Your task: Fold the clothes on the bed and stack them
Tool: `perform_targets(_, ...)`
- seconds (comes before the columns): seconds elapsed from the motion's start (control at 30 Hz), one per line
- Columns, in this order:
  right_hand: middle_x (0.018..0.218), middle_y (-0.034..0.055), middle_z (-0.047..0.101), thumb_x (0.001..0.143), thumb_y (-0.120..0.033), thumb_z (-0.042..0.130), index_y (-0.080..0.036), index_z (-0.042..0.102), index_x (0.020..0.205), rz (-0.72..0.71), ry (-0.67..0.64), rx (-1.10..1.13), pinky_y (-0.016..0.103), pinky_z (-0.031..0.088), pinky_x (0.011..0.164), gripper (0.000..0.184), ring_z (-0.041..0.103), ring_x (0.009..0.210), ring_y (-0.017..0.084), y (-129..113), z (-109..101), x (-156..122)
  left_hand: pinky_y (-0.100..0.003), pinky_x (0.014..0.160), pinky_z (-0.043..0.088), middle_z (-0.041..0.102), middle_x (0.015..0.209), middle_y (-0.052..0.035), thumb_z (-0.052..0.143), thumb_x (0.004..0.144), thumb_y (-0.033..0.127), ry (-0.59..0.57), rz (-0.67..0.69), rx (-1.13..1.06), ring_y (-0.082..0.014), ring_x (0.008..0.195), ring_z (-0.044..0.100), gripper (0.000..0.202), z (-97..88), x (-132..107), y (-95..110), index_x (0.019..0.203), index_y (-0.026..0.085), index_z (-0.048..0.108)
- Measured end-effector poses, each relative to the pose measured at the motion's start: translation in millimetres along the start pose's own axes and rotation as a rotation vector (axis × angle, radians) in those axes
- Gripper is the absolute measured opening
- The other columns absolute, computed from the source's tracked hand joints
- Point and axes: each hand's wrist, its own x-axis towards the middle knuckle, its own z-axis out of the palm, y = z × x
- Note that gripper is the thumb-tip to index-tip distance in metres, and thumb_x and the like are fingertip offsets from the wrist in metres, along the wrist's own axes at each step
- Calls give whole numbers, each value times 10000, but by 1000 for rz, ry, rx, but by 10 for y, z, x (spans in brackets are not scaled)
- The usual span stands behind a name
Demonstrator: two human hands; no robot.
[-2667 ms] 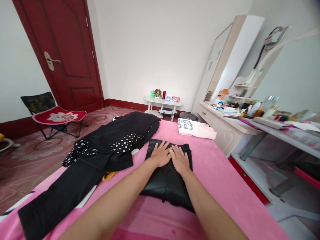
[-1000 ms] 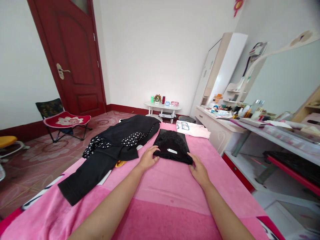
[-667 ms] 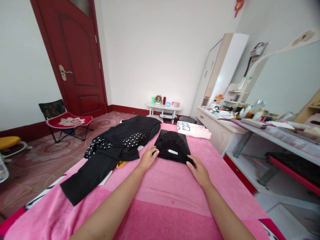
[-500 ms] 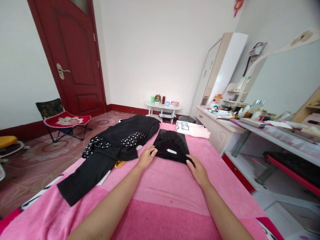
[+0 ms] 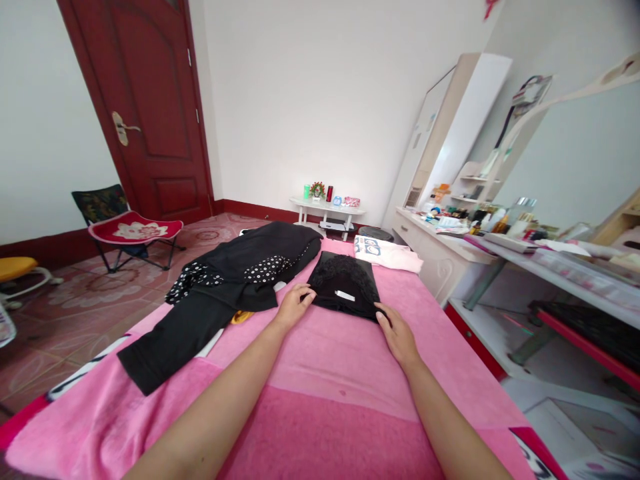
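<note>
A folded black top [image 5: 336, 277] with lace around its neckline and a small white label lies flat on the pink blanket [image 5: 340, 360]. At its near left corner, my left hand [image 5: 296, 304] has thumb and fingers pinched on the fabric. The near right corner is held the same way by my right hand [image 5: 399, 332]. To the left rests a loose heap of black clothing [image 5: 240, 273], with a polka-dot fabric [image 5: 265, 268] among it and one black leg or sleeve stretched toward me.
Behind the top lies a folded light pink garment [image 5: 395, 257] with a printed pattern. A dressing table [image 5: 450, 243] crowded with bottles stands to the right. A red folding chair [image 5: 135, 230] is on the floor at left. By the far wall is a small white table [image 5: 327, 205].
The view has shifted slightly. Both hands stay at the near corners of the black top, which keeps its shape and place on the blanket.
</note>
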Motion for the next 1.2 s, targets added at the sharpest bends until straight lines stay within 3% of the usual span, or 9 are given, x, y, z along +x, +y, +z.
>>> perform_targets(0.53,1249,69,573,915,-461,355,-221,567,1210,18,6,29,397,358,1044,435,498,1180,203,3,-9,0,-334,916,451,633,1059,-48,512,848,318,16,-33,63,-204,1048,561,222,8,-7,-3,891,215,703)
perform_targets(0.63,1247,72,577,912,-464,355,-223,575,1201,19,12,29,411,358,1044,436,499,1181,213,0,-11,-2,-350,912,442,613,1123,-71,553,823,342,94,-76,190,-221,1041,565,253,0,-24,27,1004,206,665)
perform_targets(0.77,1265,66,567,904,-470,362,-225,558,1221,33,15,6,406,359,1042,446,497,1188,214,22,1,-14,-395,932,405,624,1132,-112,583,800,429,157,-164,367,-260,1039,571,469,1,-45,111,1194,177,550)
perform_targets(0.9,1292,97,546,878,-530,364,-205,495,1292,187,75,-34,419,388,1004,542,511,1182,242,77,44,80,-412,943,392,632,1115,-114,577,802,441,89,-120,399,-278,1057,561,531,32,-35,168,1264,191,499)
perform_targets(1.03,1131,169,634,837,-568,389,-151,511,1271,421,113,-104,437,486,816,613,626,989,285,95,137,380,-391,959,393,622,1110,-87,540,826,455,20,-54,325,-257,1060,554,431,71,4,189,1195,234,571)
perform_targets(1.1,1019,139,678,782,-506,504,-179,582,1170,425,102,-124,412,501,734,513,652,893,282,53,198,534,-405,962,390,620,1087,-85,487,848,498,27,-98,286,-260,1049,554,410,110,31,235,1141,239,609)
perform_targets(1.2,868,73,699,693,-289,588,-240,661,923,394,73,-144,366,489,665,246,659,791,266,-97,303,641,-461,941,393,604,1064,-109,448,832,589,52,-237,234,-305,1044,545,485,228,77,394,1095,226,633)
